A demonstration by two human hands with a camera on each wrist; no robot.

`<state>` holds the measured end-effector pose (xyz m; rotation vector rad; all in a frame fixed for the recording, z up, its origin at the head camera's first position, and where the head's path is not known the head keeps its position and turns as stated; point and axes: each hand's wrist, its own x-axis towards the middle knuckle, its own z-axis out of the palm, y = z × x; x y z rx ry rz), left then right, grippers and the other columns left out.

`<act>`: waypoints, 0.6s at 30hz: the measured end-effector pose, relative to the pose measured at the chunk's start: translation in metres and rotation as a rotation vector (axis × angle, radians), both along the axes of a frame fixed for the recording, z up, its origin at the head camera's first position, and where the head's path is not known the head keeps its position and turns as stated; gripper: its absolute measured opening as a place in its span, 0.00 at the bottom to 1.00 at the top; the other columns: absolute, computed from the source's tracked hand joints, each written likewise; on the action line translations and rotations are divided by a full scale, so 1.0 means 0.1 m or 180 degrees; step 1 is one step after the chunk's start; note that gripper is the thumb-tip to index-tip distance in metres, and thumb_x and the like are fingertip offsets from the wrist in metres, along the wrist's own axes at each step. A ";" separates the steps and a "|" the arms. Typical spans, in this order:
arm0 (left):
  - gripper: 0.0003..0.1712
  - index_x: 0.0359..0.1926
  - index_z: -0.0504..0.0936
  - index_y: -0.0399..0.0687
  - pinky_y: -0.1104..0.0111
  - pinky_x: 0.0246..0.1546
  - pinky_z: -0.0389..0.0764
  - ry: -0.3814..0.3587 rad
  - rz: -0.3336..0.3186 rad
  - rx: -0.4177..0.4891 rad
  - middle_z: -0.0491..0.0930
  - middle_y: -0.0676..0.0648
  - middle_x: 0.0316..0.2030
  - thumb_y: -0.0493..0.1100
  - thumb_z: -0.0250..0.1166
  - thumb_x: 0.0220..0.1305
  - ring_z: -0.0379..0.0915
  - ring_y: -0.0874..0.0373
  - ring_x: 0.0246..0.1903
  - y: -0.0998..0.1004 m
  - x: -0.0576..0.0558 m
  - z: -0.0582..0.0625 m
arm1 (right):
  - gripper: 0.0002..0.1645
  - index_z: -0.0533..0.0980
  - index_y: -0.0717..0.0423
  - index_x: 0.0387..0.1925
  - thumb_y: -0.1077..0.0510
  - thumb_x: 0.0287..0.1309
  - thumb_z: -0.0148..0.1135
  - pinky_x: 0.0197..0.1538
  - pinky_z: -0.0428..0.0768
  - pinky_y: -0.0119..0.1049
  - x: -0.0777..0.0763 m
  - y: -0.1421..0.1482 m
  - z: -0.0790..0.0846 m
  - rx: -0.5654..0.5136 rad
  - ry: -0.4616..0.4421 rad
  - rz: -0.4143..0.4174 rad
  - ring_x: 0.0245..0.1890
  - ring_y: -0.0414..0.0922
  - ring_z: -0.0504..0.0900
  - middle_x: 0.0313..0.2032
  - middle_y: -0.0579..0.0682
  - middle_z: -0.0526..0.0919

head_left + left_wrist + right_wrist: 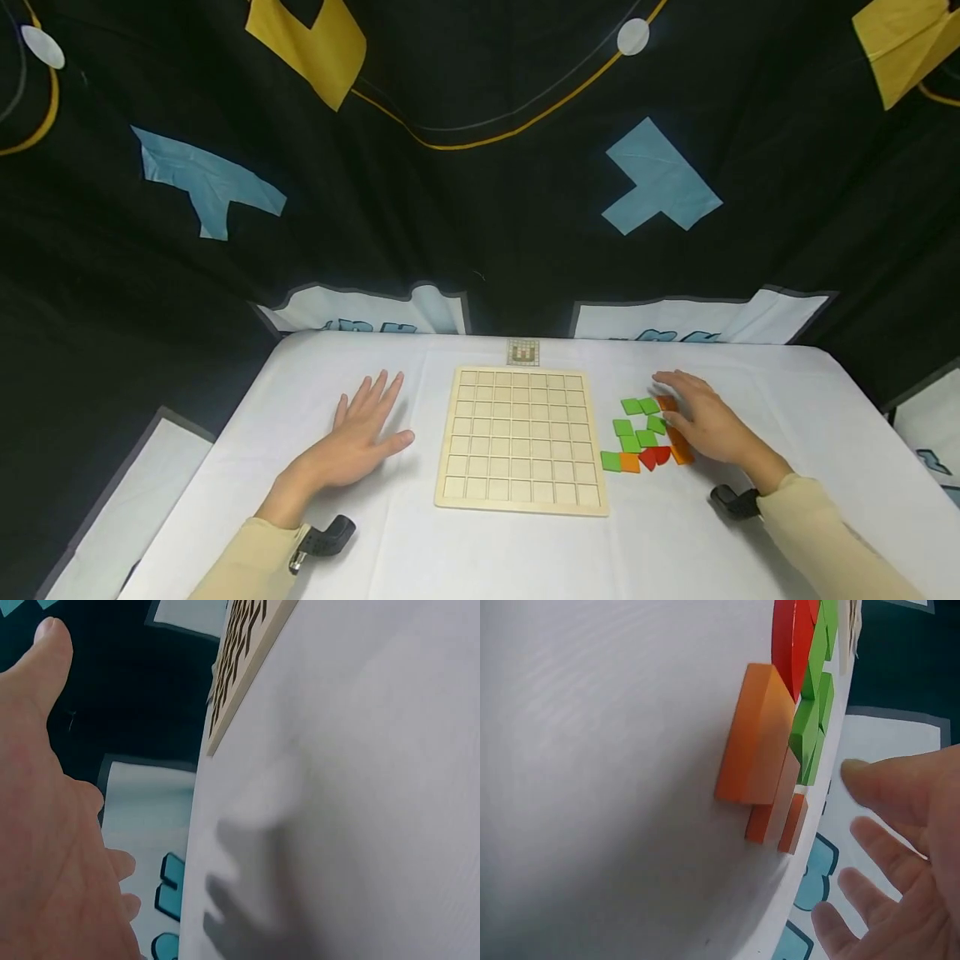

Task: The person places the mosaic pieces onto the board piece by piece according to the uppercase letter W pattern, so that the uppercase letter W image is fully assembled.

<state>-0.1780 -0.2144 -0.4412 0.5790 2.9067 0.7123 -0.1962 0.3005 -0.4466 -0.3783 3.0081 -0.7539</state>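
A wooden grid board (522, 440) with square cells lies in the middle of the white table. Left of it, my left hand (352, 446) is spread above the cloth, fingers straight, holding nothing; its shadow falls below in the left wrist view. To the board's right lie several green tiles (628, 443), orange tiles (629, 462) and red tiles (662, 455). My right hand (708, 421) hovers over the right edge of this group, fingers loosely bent and nothing in them. Beneath it, the right wrist view shows orange tiles (757, 742) on the cloth, partly hidden by the hand in the head view.
A small patterned card (522, 352) with a grid sits behind the board, near the table's far edge. The white table (495, 554) has a dark curtain (480, 225) hanging behind it. Each wrist carries a black camera (330, 537).
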 end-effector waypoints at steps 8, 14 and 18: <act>0.49 0.81 0.40 0.48 0.36 0.71 0.30 -0.0097 -0.0158 0.0161 0.38 0.38 0.79 0.63 0.53 0.74 0.29 0.37 0.77 0.16 0.04 -0.07 | 0.30 0.69 0.64 0.66 0.68 0.63 0.61 0.68 0.60 0.69 -0.04 -0.04 -0.03 0.0047 -0.0034 0.0048 0.69 0.68 0.59 0.66 0.68 0.70; 0.49 0.81 0.39 0.48 0.37 0.72 0.31 -0.0196 -0.0353 0.0270 0.38 0.38 0.79 0.62 0.53 0.74 0.31 0.39 0.78 0.29 0.06 -0.14 | 0.28 0.72 0.66 0.63 0.71 0.60 0.64 0.66 0.65 0.67 -0.09 -0.05 -0.04 0.0159 0.0055 0.0116 0.64 0.67 0.67 0.61 0.68 0.74; 0.49 0.81 0.39 0.47 0.40 0.74 0.32 -0.0269 -0.0427 0.0377 0.39 0.39 0.79 0.63 0.53 0.74 0.31 0.41 0.78 0.37 0.08 -0.16 | 0.27 0.74 0.67 0.61 0.71 0.60 0.64 0.65 0.67 0.66 -0.13 -0.05 -0.04 0.0201 0.0050 0.0140 0.62 0.66 0.69 0.59 0.66 0.76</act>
